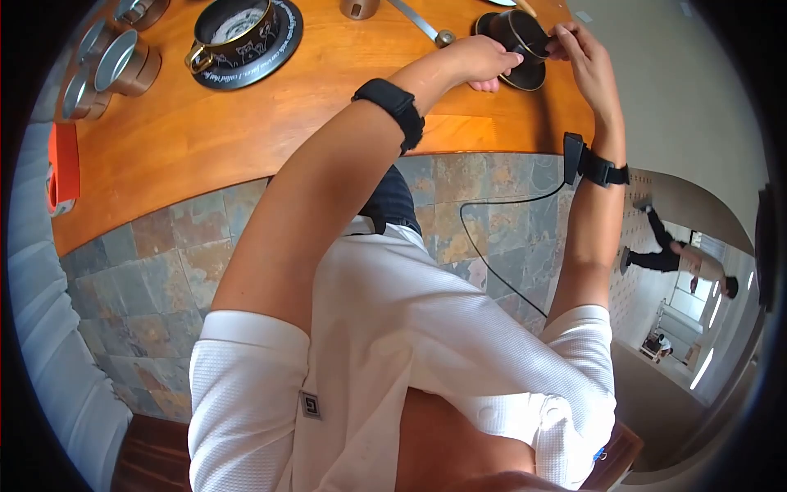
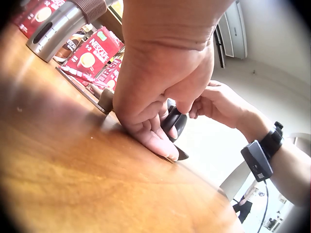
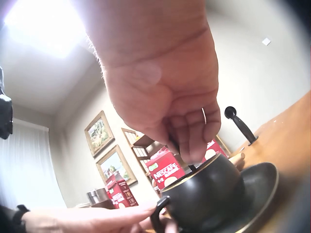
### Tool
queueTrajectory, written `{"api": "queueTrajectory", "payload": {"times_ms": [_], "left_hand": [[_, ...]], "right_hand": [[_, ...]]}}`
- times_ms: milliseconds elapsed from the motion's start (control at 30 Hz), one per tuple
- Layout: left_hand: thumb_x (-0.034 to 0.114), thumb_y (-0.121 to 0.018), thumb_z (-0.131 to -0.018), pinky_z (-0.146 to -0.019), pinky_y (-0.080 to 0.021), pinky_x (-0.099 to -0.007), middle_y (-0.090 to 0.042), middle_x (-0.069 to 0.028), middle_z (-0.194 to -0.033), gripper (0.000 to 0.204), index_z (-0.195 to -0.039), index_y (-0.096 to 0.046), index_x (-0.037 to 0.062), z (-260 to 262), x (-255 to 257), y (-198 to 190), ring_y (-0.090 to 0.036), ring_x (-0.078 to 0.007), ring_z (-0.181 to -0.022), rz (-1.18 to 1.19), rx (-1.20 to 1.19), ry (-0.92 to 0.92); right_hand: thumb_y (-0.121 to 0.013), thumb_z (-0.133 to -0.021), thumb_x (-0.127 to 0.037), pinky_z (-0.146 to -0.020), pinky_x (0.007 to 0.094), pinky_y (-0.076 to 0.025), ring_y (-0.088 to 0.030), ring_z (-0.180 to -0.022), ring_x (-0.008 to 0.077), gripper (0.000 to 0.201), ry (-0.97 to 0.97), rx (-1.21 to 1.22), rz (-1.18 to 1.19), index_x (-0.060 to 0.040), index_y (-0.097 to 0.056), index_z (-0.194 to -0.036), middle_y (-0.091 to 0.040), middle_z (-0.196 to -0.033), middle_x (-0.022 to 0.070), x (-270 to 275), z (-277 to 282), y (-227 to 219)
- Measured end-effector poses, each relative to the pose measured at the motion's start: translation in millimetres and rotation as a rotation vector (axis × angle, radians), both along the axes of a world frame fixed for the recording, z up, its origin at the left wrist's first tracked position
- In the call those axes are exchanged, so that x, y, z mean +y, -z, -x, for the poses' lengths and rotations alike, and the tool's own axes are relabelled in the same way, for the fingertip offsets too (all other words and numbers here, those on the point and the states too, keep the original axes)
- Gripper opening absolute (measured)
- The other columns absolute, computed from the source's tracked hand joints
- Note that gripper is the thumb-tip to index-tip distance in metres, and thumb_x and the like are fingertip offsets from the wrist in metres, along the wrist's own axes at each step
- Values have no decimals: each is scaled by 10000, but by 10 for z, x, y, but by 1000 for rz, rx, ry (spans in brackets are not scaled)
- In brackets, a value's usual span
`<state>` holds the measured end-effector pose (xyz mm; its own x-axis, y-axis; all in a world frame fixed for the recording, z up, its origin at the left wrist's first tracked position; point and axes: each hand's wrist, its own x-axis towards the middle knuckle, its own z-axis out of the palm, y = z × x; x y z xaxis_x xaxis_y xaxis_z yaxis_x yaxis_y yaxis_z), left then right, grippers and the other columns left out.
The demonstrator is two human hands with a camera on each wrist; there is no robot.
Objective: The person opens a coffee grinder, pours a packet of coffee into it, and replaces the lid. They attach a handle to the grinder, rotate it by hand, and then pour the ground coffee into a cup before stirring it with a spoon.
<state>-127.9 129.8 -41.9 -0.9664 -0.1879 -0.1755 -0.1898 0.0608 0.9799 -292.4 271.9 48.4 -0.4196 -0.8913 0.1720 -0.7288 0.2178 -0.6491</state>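
Observation:
A black cup with a gold rim (image 1: pixel 510 29) (image 3: pixel 204 194) stands on a dark saucer (image 1: pixel 529 79) (image 3: pixel 265 182) near the table's far right edge. My left hand (image 1: pixel 482 61) (image 2: pixel 163 82) (image 3: pixel 92 221) is at the cup's side, its fingers and thumb pinching the cup handle (image 3: pixel 158 214). Over the rim, my right hand (image 1: pixel 582 57) (image 2: pixel 221 104) (image 3: pixel 163 97) pinches a thin dark utensil, whose lower part goes down into the cup. The cup walls and my fingers hide its lower end.
Left on the table (image 1: pixel 270 123) are a larger black cup (image 1: pixel 238 51) on a lettered plate (image 1: pixel 291 41), several metal cups (image 1: pixel 127 66) and an orange-red object (image 1: pixel 65 164). Red Nescafe boxes (image 2: pixel 92 53) (image 3: pixel 165 169) stand behind. A cable (image 1: pixel 492 264) hangs from my right wrist.

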Motion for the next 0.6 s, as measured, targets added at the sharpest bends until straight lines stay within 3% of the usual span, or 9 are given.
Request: {"api": "queueTrajectory", "payload": {"times_ms": [133,200,267,333,367,433,533,600], "left_hand": [[480,-501,-999,-523,-530,-260,-721,-125,-748,501,-1020,-674,10,-15,-10,-18,-666,-167,-584,30,2,6],[477,-504,-999,-527,-533,-259,-720,-123,-747,495,-1021,-676,13,-33,-4,-16,-667,-166,-586,30,12,9],[474,-507,-998,-531,-535,-259,-719,-121,-747,489,-1021,-677,16,-43,-1,-21,-669,-166,-589,22,29,11],[472,-514,-996,-534,-537,-259,-715,-122,-742,483,-1021,-678,18,-55,6,-26,-671,-166,-591,37,31,-18],[470,-521,-994,-533,-537,-260,-714,-121,-741,485,-1021,-677,12,-59,5,-21,-670,-162,-592,20,38,-19],[473,-522,-993,-533,-538,-261,-716,-121,-742,492,-1022,-676,6,-50,4,-22,-670,-162,-592,3,19,-11],[480,-520,-998,-544,-548,-274,-728,-131,-779,503,-1037,-674,2,-22,-30,-21,-676,-169,-609,-46,-4,20],[529,-540,-987,-591,-537,-239,-711,-78,-773,490,-1031,-656,55,-80,-48,-69,-678,-126,-664,-51,-19,39]], "right_hand": [[-516,-1064,-260,-794,259,-526,-648,-816,117,297,-45,-53,46,7,-644,-1074,-692,-891,56,-219,-349,-98],[-522,-1055,-222,-651,245,-493,-608,-703,84,251,39,39,44,-5,-606,-961,-640,-778,4,-361,-596,-246],[-521,-1057,-228,-656,246,-495,-606,-708,83,257,51,35,64,-9,-606,-953,-630,-768,-9,-344,-463,-212],[-528,-1049,-234,-630,290,-487,-613,-684,133,269,82,-1,129,-2,-608,-937,-635,-733,42,-251,-306,-168],[-528,-1049,-234,-630,290,-487,-613,-684,133,269,79,3,129,-2,-608,-937,-635,-733,42,-161,-139,-118],[-511,-1066,-273,-781,253,-522,-639,-812,110,302,24,83,3,0,-642,-1066,-680,-875,47,-9,182,11],[-519,-1060,-241,-719,246,-526,-639,-777,96,266,-12,-112,38,-16,-656,-1024,-669,-821,36,-76,-137,-76],[-521,-1059,-240,-714,253,-525,-640,-771,97,264,-47,-113,55,-11,-648,-1028,-667,-809,30,-250,-196,-73]]}}
